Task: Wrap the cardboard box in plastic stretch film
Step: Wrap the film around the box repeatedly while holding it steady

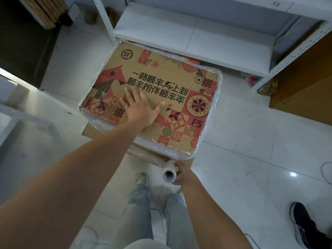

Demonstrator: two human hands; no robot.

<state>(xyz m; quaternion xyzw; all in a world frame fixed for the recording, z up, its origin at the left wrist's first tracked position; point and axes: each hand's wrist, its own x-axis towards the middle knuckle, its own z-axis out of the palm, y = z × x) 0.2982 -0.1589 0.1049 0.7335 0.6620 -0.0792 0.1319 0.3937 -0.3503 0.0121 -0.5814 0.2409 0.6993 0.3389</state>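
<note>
While the left hand (142, 106) lies spread flat on the box (152, 97), film could slacken.
Right hand (183, 172), just below the box, grips the roll (169, 174); a loose pull may bunch film at its near edge.

Open floor tiles (242, 141) flank the cardboard box (161, 90); the white shelving (188, 33) crowds its far edge.

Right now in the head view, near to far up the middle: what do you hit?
Right hand gripping the film roll → left hand flat on the cardboard box → white shelf.
</note>
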